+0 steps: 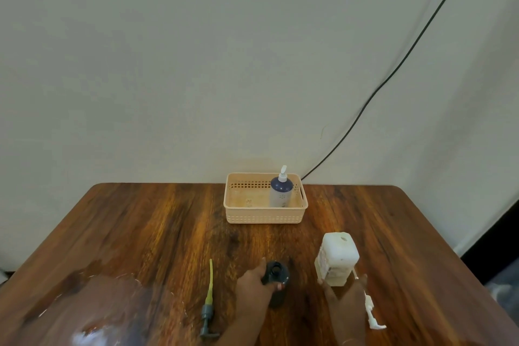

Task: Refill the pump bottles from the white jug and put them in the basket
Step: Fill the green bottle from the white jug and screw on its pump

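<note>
Left hand [254, 285] curled, gripping; right hand [346, 295] clasped, gripping.

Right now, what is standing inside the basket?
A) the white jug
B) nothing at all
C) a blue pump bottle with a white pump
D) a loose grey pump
C: a blue pump bottle with a white pump on top stands upright at the right end of the basket, the only thing in it.

two pump bottles [281, 191] [276, 278], one jug [337, 258], one basket [264, 215], two loose pumps [208, 303] [372, 312]
</note>
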